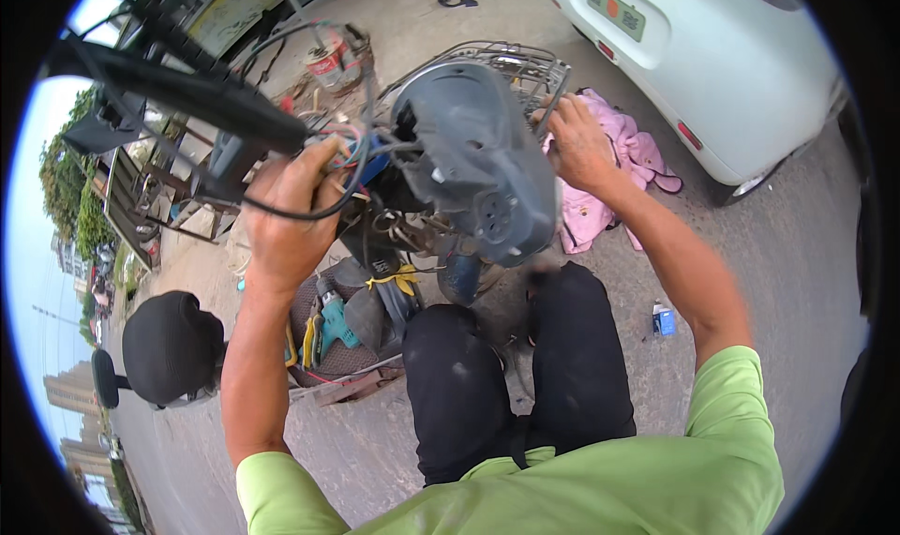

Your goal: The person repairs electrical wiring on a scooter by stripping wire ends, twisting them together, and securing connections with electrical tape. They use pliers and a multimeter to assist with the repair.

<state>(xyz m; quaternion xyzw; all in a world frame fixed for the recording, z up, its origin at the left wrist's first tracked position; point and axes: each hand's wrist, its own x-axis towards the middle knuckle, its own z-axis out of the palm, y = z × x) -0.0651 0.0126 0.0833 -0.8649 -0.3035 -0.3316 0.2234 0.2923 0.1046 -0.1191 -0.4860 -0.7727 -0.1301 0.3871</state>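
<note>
A dark grey plastic scooter panel [473, 160] stands tilted in front of me, with a wire basket [511, 57] beyond it. My left hand [292, 207] is closed around several coloured wires [349, 139] beside the panel, and a black cable [319, 214] loops across its knuckles. On the panel's other side, my right hand [577, 141] has its fingers bent in by the basket's near corner; the panel hides what they grip. A black handlebar part [202, 94] reaches over from the upper left. Below the panel, more wires and fittings hang from the scooter's front.
A teal power tool [333, 319] and other tools lie on the scooter's floorboard, left of my knees. Pink cloth [609, 160] lies on the ground at right, near a white car [712, 66]. A small blue box [663, 319] and a red-and-white can [330, 64] also show.
</note>
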